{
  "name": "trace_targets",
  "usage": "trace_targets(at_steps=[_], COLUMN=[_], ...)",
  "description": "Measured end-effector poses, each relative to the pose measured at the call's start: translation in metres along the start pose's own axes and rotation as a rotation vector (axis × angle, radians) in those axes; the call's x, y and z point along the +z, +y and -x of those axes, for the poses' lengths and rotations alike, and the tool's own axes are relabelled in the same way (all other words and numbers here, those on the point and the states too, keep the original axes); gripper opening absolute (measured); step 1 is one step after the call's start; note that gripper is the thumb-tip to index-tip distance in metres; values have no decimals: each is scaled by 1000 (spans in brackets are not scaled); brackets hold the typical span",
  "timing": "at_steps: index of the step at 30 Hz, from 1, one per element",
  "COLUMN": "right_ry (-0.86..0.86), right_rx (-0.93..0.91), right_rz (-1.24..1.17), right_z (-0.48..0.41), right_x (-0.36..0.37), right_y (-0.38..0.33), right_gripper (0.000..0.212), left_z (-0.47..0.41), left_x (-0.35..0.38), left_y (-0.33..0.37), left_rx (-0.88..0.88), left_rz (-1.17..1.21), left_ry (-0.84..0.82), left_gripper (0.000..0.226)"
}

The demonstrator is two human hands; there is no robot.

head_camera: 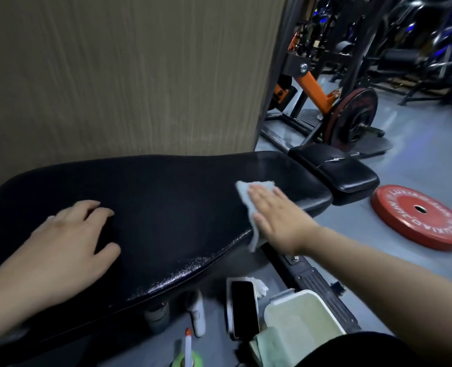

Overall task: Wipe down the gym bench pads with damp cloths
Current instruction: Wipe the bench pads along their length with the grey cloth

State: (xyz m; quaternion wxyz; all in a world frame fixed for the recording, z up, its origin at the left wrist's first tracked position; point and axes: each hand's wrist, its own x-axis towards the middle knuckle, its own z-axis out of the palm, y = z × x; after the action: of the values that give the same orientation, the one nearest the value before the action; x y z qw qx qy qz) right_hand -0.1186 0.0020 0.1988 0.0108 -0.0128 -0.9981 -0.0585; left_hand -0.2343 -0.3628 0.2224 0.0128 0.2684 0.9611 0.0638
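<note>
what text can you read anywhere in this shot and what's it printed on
"LUXIAO": white lettering around the rim of the red weight plate lying flat at right. The same ring of letters carries on round the plate, but the rest is too blurred to read.
The upright red plate further back has faint markings that are unreadable.
The phone has a dark screen and shows no text.

We see our left hand point(68, 234) and right hand point(277, 215) bare, and both forearms point(378, 282) uncovered as far as the edges of the view. At the lower right we make out a rounded stretch of plain black clothing point(365, 350); which garment it is, we cannot tell.
</note>
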Motion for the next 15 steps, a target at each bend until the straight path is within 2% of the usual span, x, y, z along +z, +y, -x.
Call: trace_targets(at_steps=[2, 4, 6, 10, 15], right_ry=[7, 7, 9, -6, -24], right_rx=[59, 94, 111, 83, 75], right_rz=[-18, -38, -63, -91, -125], right_z=[6, 9, 7, 2, -1], right_x=[5, 11, 12, 11, 10], right_y=[43, 72, 88, 113, 144], right_gripper=[97, 88, 80, 77, 76], left_z=[-7, -19, -36, -67, -97], left_x=[-4, -8, -8, -4, -1], left_y=[24, 47, 68, 99, 133], left_rx=[56, 117, 170, 245, 282], left_rz=[47, 59, 30, 5, 20], left_ry=[34, 55, 15, -95, -165], left_gripper=[63, 64, 70, 83, 86])
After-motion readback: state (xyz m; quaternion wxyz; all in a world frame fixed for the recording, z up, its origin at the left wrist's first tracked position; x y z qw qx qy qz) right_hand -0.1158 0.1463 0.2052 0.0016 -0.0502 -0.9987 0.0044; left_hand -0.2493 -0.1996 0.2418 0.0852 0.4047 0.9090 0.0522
